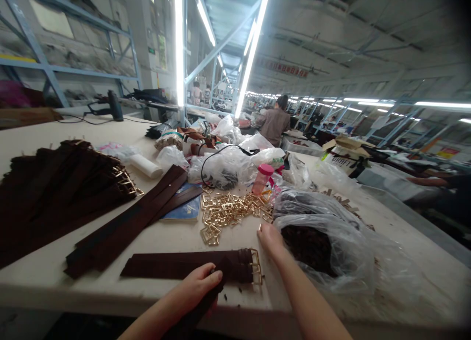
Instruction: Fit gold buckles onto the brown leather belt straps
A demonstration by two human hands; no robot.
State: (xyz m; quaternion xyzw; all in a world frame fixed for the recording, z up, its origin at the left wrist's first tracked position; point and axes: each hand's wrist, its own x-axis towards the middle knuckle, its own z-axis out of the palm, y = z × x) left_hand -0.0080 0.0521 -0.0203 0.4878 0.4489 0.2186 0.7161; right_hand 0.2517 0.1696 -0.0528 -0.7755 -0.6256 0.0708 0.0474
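Observation:
My left hand (206, 283) is closed around a dark brown belt strap (195, 313), which slants down past the table's front edge. Just behind it, a short stack of brown belts (165, 265) lies flat, with gold buckles (256, 266) at its right end. My right hand (271, 239) is to the right of a heap of loose gold buckles (235, 207), fingers curled together. A small pale glint shows at its fingertips, too small to name. Beside this hand, a clear plastic bag (342, 242) holds dark brown pieces (309, 247).
A large fanned pile of buckled belts (66, 178) covers the left side. Brown straps (128, 222) lie partly over a blue booklet (184, 205). Behind the buckles stand a pink-lidded jar (262, 179) and crumpled plastic bags (221, 166). A person (275, 121) is farther back.

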